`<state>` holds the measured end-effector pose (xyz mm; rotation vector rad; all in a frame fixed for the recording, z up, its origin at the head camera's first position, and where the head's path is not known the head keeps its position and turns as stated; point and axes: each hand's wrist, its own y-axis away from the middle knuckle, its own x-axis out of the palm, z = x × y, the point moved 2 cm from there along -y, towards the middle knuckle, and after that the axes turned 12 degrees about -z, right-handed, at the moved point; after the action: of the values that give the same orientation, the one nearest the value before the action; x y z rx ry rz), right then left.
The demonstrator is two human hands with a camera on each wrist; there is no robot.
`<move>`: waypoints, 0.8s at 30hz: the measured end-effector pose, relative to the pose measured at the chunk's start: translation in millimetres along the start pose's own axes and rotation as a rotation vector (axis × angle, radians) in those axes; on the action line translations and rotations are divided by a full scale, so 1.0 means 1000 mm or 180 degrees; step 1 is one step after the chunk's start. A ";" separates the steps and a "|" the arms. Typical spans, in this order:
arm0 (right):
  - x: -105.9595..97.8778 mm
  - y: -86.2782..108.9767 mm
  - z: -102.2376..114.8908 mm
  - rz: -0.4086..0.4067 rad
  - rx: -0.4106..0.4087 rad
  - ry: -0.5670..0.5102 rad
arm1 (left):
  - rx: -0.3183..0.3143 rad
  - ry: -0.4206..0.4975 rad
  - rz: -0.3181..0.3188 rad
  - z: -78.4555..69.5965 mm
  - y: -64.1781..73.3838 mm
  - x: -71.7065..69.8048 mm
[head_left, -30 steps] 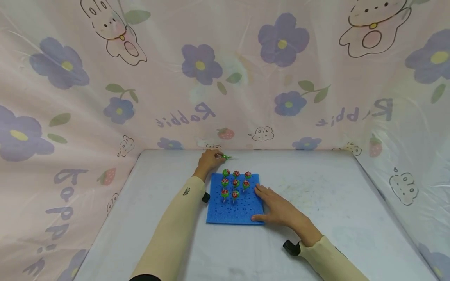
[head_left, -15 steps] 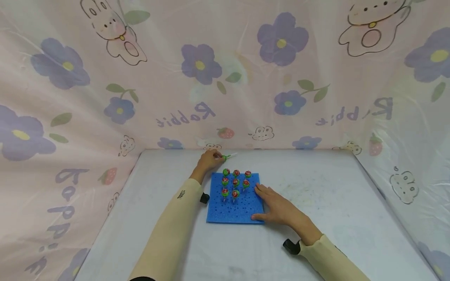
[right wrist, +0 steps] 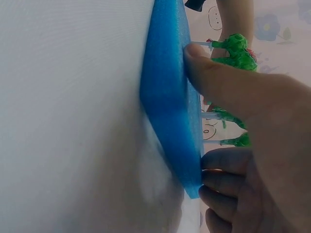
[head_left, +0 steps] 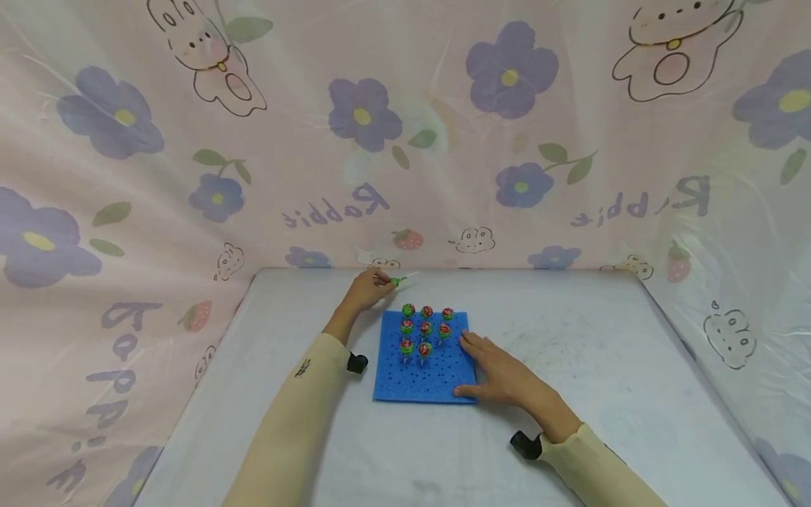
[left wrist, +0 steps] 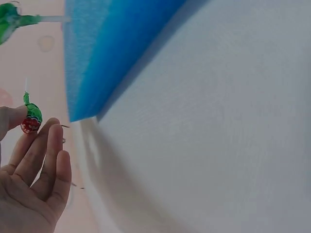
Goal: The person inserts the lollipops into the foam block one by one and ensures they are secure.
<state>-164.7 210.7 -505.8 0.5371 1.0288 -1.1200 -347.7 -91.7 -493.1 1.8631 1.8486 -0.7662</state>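
At the far side of the table, my left hand (head_left: 366, 290) pinches a lollipop (left wrist: 32, 119) in a green and red wrapper. Its white stick points away from the fingers, tilted up to the right in the head view. Thumb and index finger hold the wrapped head, while the other fingers are spread loosely. A blue foam board (head_left: 405, 389) dotted with small holes lies in front of me, and several lollipops (head_left: 425, 328) stand upright in its far part. My right hand (head_left: 503, 372) rests along the board's right side, its thumb on the near right corner.
The white table (head_left: 570, 338) runs out on both sides of the board. Behind it hangs a pink curtain (head_left: 437, 162) printed with flowers and rabbits, which also encloses the left and right sides. Black wrist cameras (head_left: 524, 445) sit on both wrists.
My left hand has moved left with the lollipop, away from the board's far edge, and the stick has tilted upward. The right hand and the board stay where they were.
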 end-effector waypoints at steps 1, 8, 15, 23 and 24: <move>0.000 0.000 0.000 -0.0004 -0.0015 -0.0001 | 0.0019 0.0020 -0.0022 0.000 0.001 -0.002; -0.001 0.000 0.001 0.0006 -0.0022 -0.0026 | 0.0139 0.0360 -0.0061 -0.011 0.013 -0.018; 0.000 -0.001 0.002 0.0031 -0.0005 -0.0033 | 0.0317 0.0535 -0.0119 -0.028 0.028 -0.032; -0.001 0.000 0.001 0.0009 0.0009 -0.0015 | 0.0642 0.0605 -0.0189 -0.044 0.045 -0.041; -0.001 0.000 0.001 0.0016 0.0020 -0.0019 | 0.0693 0.0615 -0.0190 -0.046 0.048 -0.042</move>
<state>-164.2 210.0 -504.5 0.5406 1.0185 -1.1200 -294.6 -96.8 -435.6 2.0897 2.0162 -0.8648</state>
